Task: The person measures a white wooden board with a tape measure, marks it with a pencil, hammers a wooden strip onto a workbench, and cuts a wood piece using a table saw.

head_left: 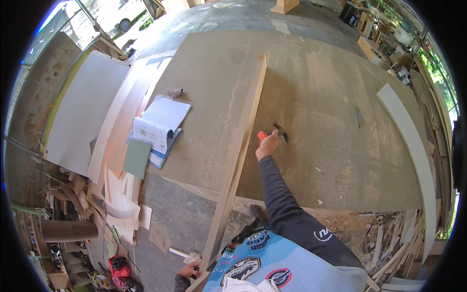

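Observation:
A long pale wooden beam (250, 109) runs lengthwise across a large brown sheet-topped work table (326, 97), its near end reaching past the table edge toward me. At that near end my left hand (188, 271) is closed against the beam's left side; its fingers are partly hidden. To the right of the beam, above the table, my right hand (267, 146) is closed on what looks like a claw hammer (280, 132). Its dark curved head shows beyond the fingers, and an orange-red part sticks out on the left.
Left on the table lie an open folder with papers (158, 121) and a green board (137, 159). A long white curved-looking strip (413, 146) lies along the right edge. Wood offcuts (389, 238) pile up at lower right; large white panels (92, 107) stand at left.

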The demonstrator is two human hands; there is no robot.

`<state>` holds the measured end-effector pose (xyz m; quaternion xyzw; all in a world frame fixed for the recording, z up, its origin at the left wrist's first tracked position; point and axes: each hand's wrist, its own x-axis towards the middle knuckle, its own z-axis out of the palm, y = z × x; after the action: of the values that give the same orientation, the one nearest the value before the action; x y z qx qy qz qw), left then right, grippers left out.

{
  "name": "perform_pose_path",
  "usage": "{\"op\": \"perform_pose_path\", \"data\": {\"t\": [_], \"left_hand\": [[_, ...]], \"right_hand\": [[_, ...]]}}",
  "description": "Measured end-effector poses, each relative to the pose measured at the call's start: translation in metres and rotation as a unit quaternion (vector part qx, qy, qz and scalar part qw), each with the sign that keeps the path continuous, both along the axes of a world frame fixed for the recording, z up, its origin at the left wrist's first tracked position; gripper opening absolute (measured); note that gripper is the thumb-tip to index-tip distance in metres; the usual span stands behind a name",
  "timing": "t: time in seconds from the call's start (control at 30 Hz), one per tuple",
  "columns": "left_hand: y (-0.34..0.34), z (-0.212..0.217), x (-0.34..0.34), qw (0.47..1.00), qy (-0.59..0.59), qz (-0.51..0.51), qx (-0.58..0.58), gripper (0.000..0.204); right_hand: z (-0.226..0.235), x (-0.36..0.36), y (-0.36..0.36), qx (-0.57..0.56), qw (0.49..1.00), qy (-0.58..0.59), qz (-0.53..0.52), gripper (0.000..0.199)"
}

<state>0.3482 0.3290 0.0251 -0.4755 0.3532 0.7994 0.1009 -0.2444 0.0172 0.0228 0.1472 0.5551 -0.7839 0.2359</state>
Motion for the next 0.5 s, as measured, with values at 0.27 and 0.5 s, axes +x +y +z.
{"op": "perform_pose_path", "data": {"t": [0.27,0.5], "left_hand": [[0.001,-0.004,0.016,0.996,0.056,-0.017,-0.062,0.059],[-0.012,0.005,0.006,0.993,0.113,0.024,-0.031,0.057]], "right_hand": [[-0.012,0.006,-0.007,0.009,0.976,0.016,0.217,0.037],[-0.021,0.015,-0.017,0.021,0.972,0.099,0.212,0.032]]}}
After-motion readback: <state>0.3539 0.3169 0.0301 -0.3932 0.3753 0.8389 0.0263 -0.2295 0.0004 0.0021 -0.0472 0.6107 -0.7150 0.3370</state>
